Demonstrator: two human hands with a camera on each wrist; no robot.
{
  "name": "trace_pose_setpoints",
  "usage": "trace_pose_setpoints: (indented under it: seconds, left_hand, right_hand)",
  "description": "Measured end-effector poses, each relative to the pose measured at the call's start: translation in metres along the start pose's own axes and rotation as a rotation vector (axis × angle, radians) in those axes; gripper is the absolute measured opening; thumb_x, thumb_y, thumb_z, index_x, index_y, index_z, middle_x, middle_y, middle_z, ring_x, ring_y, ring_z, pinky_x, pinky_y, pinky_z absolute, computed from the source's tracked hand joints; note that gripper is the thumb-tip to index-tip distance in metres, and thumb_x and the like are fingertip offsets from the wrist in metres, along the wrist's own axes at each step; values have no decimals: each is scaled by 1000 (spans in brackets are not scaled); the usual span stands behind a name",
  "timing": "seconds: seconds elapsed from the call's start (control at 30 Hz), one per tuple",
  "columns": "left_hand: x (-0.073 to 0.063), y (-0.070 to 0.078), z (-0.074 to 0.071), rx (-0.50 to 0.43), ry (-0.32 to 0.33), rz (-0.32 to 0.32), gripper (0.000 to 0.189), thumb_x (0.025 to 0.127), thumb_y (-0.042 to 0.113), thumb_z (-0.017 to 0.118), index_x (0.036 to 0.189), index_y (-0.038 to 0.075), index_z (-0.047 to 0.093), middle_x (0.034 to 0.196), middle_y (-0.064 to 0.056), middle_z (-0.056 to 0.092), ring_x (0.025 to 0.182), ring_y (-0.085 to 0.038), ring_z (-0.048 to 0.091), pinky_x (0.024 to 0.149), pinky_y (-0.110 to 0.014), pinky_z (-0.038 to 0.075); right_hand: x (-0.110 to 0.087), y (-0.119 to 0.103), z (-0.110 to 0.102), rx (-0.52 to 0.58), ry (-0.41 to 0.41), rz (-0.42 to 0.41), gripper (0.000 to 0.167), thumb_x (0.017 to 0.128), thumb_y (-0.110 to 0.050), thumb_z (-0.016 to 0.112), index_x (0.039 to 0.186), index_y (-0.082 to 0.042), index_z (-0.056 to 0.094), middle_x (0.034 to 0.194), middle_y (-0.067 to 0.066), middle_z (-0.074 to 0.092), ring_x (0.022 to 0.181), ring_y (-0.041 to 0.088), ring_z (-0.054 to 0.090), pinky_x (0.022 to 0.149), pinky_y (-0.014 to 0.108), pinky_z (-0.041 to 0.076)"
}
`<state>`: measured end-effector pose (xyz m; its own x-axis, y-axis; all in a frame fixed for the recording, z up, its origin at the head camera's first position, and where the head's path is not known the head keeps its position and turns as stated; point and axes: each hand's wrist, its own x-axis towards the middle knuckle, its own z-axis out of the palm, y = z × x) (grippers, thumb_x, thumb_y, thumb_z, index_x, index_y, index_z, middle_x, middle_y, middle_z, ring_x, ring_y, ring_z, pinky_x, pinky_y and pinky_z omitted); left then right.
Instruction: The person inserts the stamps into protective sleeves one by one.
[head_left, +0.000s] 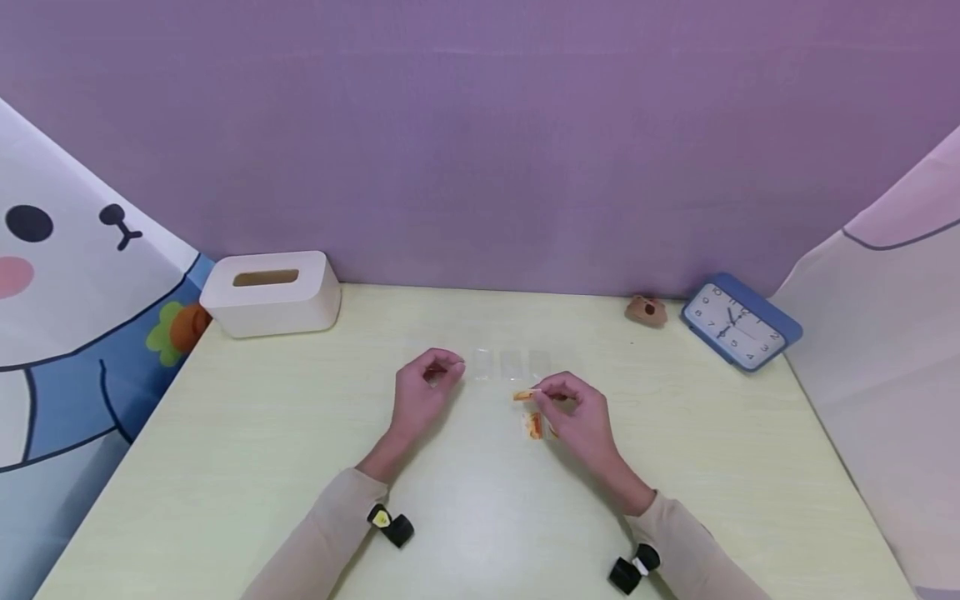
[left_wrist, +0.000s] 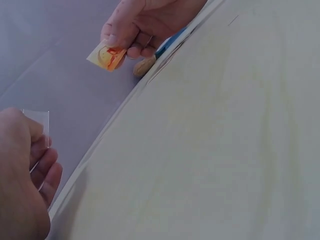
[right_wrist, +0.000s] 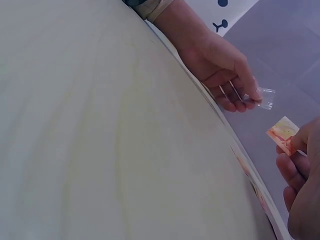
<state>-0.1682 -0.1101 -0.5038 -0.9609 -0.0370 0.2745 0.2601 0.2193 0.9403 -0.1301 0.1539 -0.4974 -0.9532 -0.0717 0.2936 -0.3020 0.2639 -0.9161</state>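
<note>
Between thumb and fingers, my left hand (head_left: 423, 392) pinches a small clear plastic sleeve (right_wrist: 267, 98), held up off the table. Across from it, my right hand (head_left: 579, 414) pinches a small orange, yellow and white picture card (left_wrist: 106, 56) by one edge. The card and the sleeve are apart. Three more clear sleeves (head_left: 512, 365) lie in a row on the table beyond and between the hands. Another picture card (head_left: 533, 426) lies flat beside the right hand, and a bit of orange shows next to it, mostly hidden by that hand.
A white tissue box (head_left: 270, 308) stands at the back left of the pale table (head_left: 262, 442). At the back right are a small brown object (head_left: 647, 311) with a dark spot and a blue clock (head_left: 737, 323). A purple backdrop (head_left: 480, 150) rises behind.
</note>
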Motion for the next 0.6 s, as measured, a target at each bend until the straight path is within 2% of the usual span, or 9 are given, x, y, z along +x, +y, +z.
trace_pose_setpoints:
  seconds: [0.37, 0.6]
  left_hand:
    - [-8, 6, 10, -113, -96, 4, 4, 100, -1, 80, 103, -4, 80, 97, -20, 78, 81, -11, 65, 76, -19, 52]
    - [-9, 7, 13, -143, -129, -15, 5, 101, -2, 77, 103, -7, 77, 96, -21, 76, 81, -9, 63, 73, -18, 50]
  right_hand:
    - [4, -7, 5, 70, 7, 77, 9, 97, 8, 79, 102, 2, 74, 93, 16, 81, 85, 10, 73, 83, 21, 56]
    - [8, -8, 10, 94, 42, 127, 16, 97, 4, 83, 113, 3, 81, 98, 17, 81, 84, 10, 71, 81, 20, 56]
